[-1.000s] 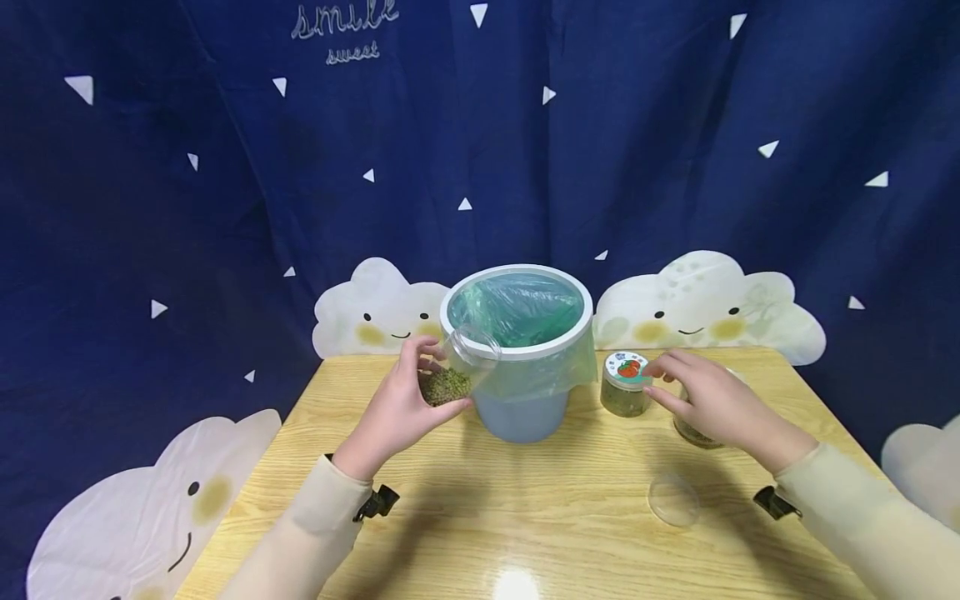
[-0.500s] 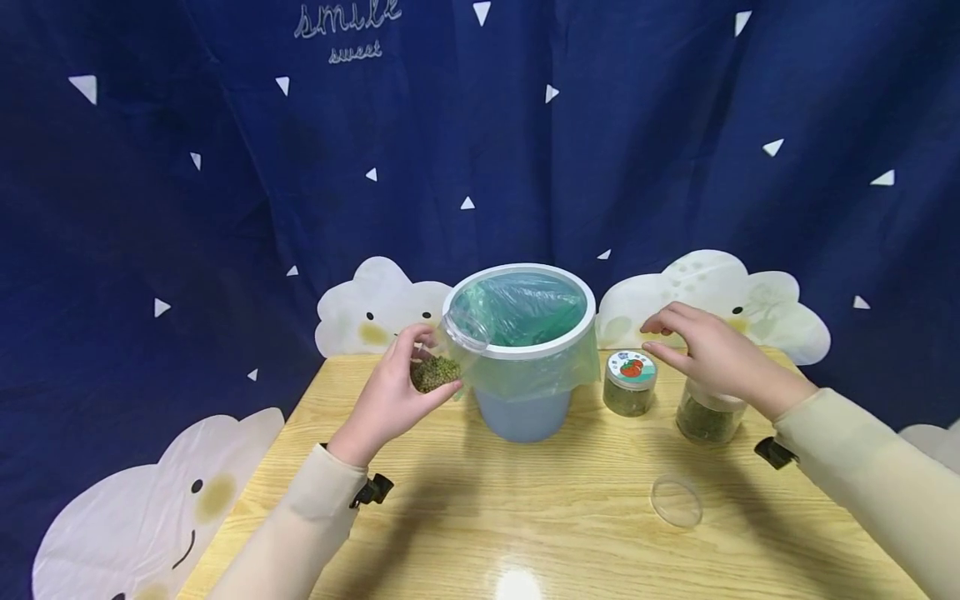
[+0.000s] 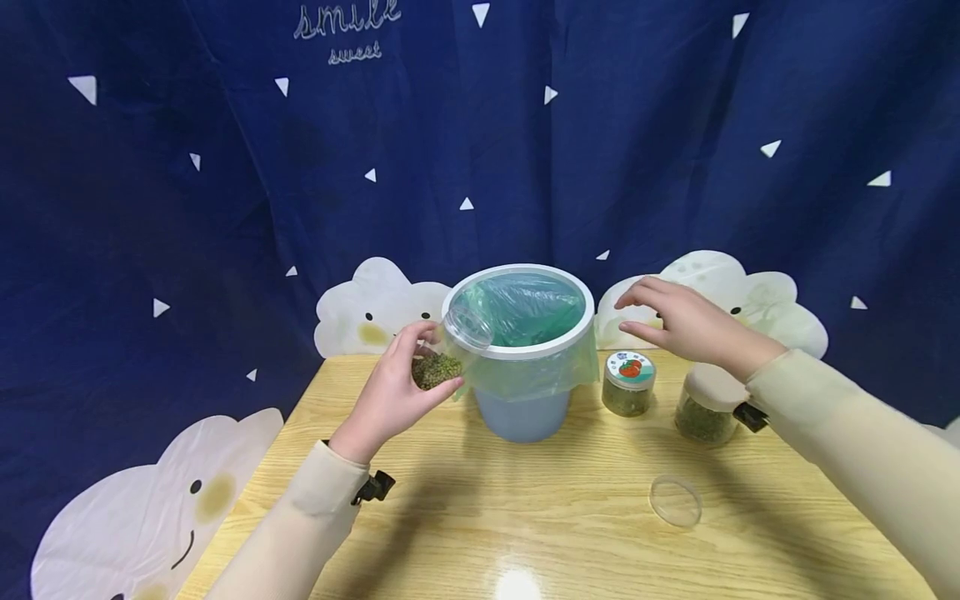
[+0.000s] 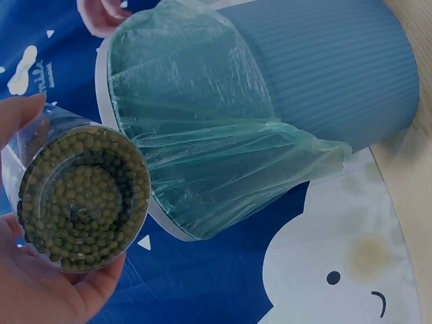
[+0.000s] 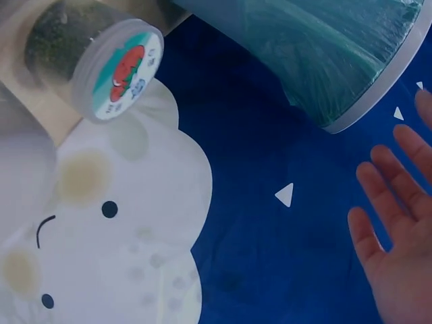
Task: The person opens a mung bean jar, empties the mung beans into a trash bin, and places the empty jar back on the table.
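My left hand point(image 3: 386, 390) grips a clear jar point(image 4: 84, 196) of small green beans point(image 3: 438, 371), which look like mung beans. The jar is tilted, its uncovered mouth over the left front rim of a pale blue bin point(image 3: 522, 417). Inside the bin hangs a green plastic liner point(image 3: 525, 304), folded over the rim. Beans lie in the jar's lower end. My right hand point(image 3: 693, 327) hovers over the right part of the table, holding nothing, with fingers loosely bent. Below it stand a jar with a tomato-printed lid point(image 3: 628, 385) and a wider jar with a pale lid point(image 3: 707, 408).
A clear round lid point(image 3: 675, 501) lies on the wooden table point(image 3: 480, 517), in front of the two standing jars. Behind the table hangs a dark blue curtain point(image 3: 420, 167) with white triangles and smiling clouds.
My left hand has shifted the jar slightly up and left, with its mouth staying by the bin rim. My right hand has risen and moved left, away from the lidded jars.
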Demonstrator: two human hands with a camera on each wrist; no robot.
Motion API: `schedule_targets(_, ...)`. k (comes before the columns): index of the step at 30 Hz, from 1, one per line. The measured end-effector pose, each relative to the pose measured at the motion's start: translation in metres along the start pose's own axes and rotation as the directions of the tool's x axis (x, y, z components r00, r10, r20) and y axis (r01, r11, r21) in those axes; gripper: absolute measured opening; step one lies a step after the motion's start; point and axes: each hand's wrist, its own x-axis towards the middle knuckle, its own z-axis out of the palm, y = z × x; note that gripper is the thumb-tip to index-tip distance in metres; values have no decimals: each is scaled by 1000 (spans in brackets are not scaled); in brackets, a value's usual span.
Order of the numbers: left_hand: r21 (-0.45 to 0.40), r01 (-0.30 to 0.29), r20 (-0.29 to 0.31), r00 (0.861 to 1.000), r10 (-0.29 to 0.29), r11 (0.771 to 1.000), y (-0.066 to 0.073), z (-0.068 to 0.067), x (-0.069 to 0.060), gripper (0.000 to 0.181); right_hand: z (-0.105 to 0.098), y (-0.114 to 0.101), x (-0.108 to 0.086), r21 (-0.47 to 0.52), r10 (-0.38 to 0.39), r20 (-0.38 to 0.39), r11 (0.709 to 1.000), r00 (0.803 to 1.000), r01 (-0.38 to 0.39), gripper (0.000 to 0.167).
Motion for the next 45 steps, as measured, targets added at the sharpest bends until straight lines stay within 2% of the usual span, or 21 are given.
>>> schedule_targets(6, 2, -5, -1, 1000, 5, 1000, 0, 0, 1, 77, 2, 1, 14, 5, -39, 61, 999, 997, 39, 30)
schedule_targets(13, -8, -15, -9, 1000, 15, 1000, 0, 3, 1, 76, 8, 3, 25, 20, -166, 57, 986, 985, 165, 38)
schedule_targets(16, -19, -24, -11, 1000, 24, 1000, 0, 5, 1, 76, 10, 2, 30, 36, -188, 64, 982, 980, 186, 40)
schedule_targets(24, -45, -21, -20, 1000, 20, 999, 0, 7, -2, 76, 15, 2, 40, 41, -187, 94, 982, 978, 184, 33)
schedule_targets(35, -41, -1, -13, 1000, 1, 999, -6, 10, -5, 76, 18, 0, 45, 52, -141, 124, 989, 982, 135, 22)
schedule_targets(45, -30, -19, -29, 999, 18, 999, -6, 6, -3, 77, 9, -8, 51, 62, -62, 219, 997, 974, 49, 24)
